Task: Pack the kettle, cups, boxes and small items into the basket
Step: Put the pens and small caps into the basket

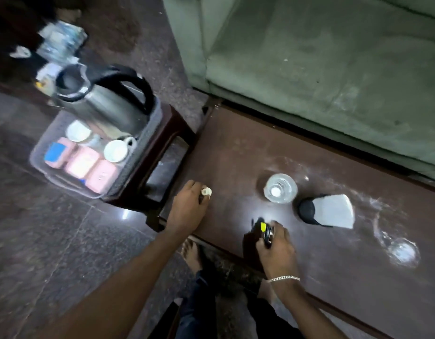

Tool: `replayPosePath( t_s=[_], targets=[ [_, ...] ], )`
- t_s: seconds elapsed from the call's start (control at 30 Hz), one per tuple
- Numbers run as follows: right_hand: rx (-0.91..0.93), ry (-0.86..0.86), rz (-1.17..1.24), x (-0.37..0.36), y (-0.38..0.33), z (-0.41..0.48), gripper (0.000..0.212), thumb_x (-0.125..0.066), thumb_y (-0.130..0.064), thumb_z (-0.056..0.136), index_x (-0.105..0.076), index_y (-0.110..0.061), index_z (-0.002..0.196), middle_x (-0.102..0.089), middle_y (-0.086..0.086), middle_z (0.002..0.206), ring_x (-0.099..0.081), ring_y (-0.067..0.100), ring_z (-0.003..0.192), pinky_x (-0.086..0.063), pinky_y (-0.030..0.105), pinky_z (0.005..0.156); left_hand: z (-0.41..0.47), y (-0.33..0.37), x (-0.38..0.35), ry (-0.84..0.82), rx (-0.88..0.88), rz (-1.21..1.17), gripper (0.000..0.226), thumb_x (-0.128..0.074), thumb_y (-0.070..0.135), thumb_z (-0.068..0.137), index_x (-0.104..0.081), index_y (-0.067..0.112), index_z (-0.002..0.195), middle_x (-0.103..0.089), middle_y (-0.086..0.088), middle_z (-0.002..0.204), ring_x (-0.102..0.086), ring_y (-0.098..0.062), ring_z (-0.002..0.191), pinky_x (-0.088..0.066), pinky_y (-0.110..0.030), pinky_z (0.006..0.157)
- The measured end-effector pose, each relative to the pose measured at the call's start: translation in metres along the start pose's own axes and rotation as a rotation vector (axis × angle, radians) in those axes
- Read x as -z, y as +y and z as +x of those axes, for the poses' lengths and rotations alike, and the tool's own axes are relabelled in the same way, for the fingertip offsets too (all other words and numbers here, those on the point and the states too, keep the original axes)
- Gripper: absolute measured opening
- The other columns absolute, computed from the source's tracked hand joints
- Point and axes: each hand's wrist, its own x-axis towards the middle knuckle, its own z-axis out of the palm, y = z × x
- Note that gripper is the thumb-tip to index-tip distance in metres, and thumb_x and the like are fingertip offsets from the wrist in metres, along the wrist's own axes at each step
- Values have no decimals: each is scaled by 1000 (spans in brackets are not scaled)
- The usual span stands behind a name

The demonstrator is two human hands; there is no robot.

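Far left of both hands and up from them, on a dark stool (162, 133): the basket (138, 152), already loaded with the steel kettle (106, 104) at its far end, two white cups (116, 150) in the middle and three pink boxes (81, 162) across the near end, so little free room except perhaps in the gaps around the cups. Next, the left hand (187, 209), resting at the left edge of the bench (236, 152), closed around a small white cap-like item (206, 191), dark part hidden under the fingers. Best carried low and straight across to the basket, then set down into a gap between cups and boxes, not dropped on top where it could roll off. Further right, the right hand (277, 243), curled around a small black item with a yellow tip (265, 231), exact kind too blurred to tell; worth securing fully before lifting, then following the left hand's path so the arms do not cross. Beyond the right hand, up and to its right, standing on the bench: a clear bottle (280, 188) seen from above, then a black object with a white sheet (329, 211), and furthest right a clear glass (402, 252) near the bench's front edge, easy to knock with a careless elbow on the return reach
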Motion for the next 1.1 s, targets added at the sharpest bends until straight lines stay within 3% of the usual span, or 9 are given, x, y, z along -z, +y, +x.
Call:
replayPosePath(
  t_s=[0.1,0.3,0.5,0.6,0.7,0.77,0.93,1.1],
  targets=[
    [66,-18,98,-18,-74,-4,55,-76,-10,79,-59,-8,131,-63,12,123,-63,33,110,-49,39,90,4,-24,62,105,-11,-15,11,-73,21,91,-70,15,100,-65,-6,99,-66,-28,89,-53,-39,72],
    [247,-106,228,-70,-232,-10,57,-77,-17,78,-60,-11,133,-66,8,123,-60,26,114,-37,26,93,28,-108,187,235,116,48,17,-79,8,83,-73,5,100,-68,-13,91,-66,-32,81,-53,-41,73],
    [420,-172,263,-134,-353,-23,49,-73,-21,78,-58,-11,124,-63,12,115,-60,33,106,-46,39,85,57,-196,255,118,225,143,22,-76,3,82,-76,3,104,-71,-15,95,-68,-33,84,-47,-33,74],
    [459,-183,139,-164,-386,-28,44,-67,-25,83,-54,-12,124,-60,14,110,-60,39,97,-47,41,73,69,-220,262,25,188,130,24,-78,3,82,-76,5,106,-70,-13,95,-68,-30,81,-46,-29,73],
    [451,-253,7,-189,-405,-24,46,-65,-23,85,-50,-13,127,-57,14,113,-63,40,96,-49,42,75,81,-237,262,-92,151,111,22,-77,4,83,-76,6,105,-68,-9,92,-66,-28,80,-52,-35,75],
    [423,-279,-41,-200,-409,-19,47,-67,-21,84,-49,-13,127,-56,13,116,-64,40,98,-50,42,78,85,-242,259,-136,98,116,20,-77,4,83,-75,5,103,-61,-2,88,-63,-26,79,-47,-30,71],
    [416,-224,-113,-214,-409,-14,46,-70,-20,83,-47,-12,122,-54,13,119,-66,37,99,-53,42,80,90,-254,256,-135,69,95,22,-78,6,79,-71,8,99,-56,4,86,-58,-18,72,-48,-27,69],
    [433,-190,-119,-219,-406,-12,45,-70,-20,87,-47,-12,126,-52,12,122,-66,34,101,-53,42,83,89,-259,257,-162,61,55,27,-78,12,78,-68,12,104,-56,3,86,-58,-15,65,-55,-33,67]
  ],
)
